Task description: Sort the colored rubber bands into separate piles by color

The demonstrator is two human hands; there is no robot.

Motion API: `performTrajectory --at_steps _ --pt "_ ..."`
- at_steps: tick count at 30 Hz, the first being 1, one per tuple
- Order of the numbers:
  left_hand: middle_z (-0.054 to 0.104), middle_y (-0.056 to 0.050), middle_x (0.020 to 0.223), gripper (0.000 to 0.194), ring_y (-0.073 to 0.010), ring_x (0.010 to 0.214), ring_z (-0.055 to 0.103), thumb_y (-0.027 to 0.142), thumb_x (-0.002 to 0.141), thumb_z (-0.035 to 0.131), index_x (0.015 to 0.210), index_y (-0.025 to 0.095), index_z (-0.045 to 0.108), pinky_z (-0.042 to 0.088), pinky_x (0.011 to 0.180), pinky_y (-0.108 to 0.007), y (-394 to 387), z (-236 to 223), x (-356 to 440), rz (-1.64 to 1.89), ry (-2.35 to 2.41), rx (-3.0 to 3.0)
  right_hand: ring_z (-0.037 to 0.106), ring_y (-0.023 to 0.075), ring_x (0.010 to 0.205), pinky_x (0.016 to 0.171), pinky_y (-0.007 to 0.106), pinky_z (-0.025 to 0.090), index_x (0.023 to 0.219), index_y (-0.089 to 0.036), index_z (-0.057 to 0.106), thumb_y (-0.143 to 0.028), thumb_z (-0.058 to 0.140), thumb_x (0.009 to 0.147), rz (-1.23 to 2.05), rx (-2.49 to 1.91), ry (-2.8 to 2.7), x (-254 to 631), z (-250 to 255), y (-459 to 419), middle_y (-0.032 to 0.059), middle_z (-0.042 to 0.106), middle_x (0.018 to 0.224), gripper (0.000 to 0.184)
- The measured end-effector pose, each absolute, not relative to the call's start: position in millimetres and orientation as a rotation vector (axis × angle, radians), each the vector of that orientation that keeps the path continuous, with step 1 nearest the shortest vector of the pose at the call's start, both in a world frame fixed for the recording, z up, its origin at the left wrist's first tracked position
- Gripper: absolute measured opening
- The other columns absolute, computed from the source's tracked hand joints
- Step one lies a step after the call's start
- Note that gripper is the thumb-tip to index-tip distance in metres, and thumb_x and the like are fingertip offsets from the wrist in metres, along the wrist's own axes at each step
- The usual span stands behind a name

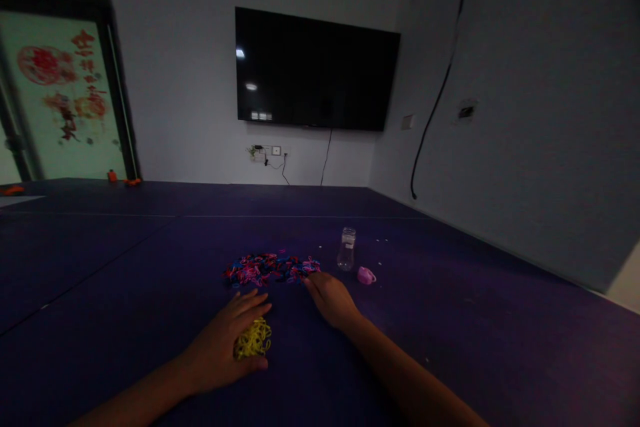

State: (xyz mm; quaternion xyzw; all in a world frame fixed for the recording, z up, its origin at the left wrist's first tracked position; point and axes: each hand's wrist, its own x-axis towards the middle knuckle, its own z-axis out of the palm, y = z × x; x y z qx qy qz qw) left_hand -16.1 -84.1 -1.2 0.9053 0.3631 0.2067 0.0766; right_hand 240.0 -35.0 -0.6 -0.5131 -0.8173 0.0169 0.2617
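My left hand (227, 343) rests on the table with fingers apart, curved around a small heap of yellow rubber bands (253, 339) without gripping it. Beyond it lies a long loose pile of mixed rubber bands (265, 269) in pink, red, blue and black. At the right end of that pile is my right hand (330, 297), its fingers drawn together and pointing down at the bands; what its fingertips hold is hidden. A clear plastic bottle (346, 250) stands without a cap just past my right hand. Beside it sits a pink cap (366, 275) with a loop.
The dark purple tabletop (150, 253) stretches to the wall, with tiny white scraps near the bottle. Orange items (112, 175) lie at the far left edge. A black television (315, 70) hangs on the wall, and a dark cable (440, 97) dangles at the right.
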Motion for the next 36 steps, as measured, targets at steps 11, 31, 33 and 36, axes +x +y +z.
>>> performTrajectory --at_steps 11,31,33,36 --pt "0.032 -0.011 0.139 0.085 -0.0335 0.127 0.025 0.063 0.064 0.057 0.135 0.027 0.027 0.022 0.101 -0.056 -89 -8 -14 0.647 1.182 2.622 0.057 0.0164 0.08 0.072 0.025 0.037 0.081 -0.018 0.057 -0.035 0.026 0.091 0.044 -1.368 -2.222 239 1 -35 0.0065 0.062 0.083 0.037" --pt "0.054 -0.003 0.123 0.036 -0.0231 0.117 0.045 0.045 0.083 0.044 0.116 0.031 0.053 0.029 0.101 -0.049 -96 8 -6 0.462 0.93 2.787 0.057 0.0166 0.081 0.073 0.025 0.039 0.084 -0.016 0.057 -0.033 0.027 0.091 -0.004 -1.373 -2.246 238 1 -36 0.0071 0.063 0.084 0.036" --pt "0.058 -0.004 0.117 0.036 -0.0225 0.113 0.048 0.045 0.082 0.046 0.112 0.029 0.057 0.03 0.101 -0.047 -97 8 -6 0.529 0.919 2.8 0.057 0.0167 0.081 0.074 0.026 0.039 0.084 -0.016 0.058 -0.032 0.027 0.091 -0.02 -1.367 -2.218 238 0 -35 0.0071 0.063 0.084 0.036" --pt "0.058 -0.005 0.118 0.044 -0.0233 0.113 0.048 0.051 0.078 0.05 0.115 0.028 0.055 0.028 0.102 -0.046 -98 6 -9 0.707 0.88 2.798 0.056 0.0172 0.087 0.079 0.028 0.04 0.089 -0.017 0.06 -0.029 0.03 0.09 -0.091 -1.336 -2.062 241 -1 -33 0.0071 0.063 0.091 0.033"
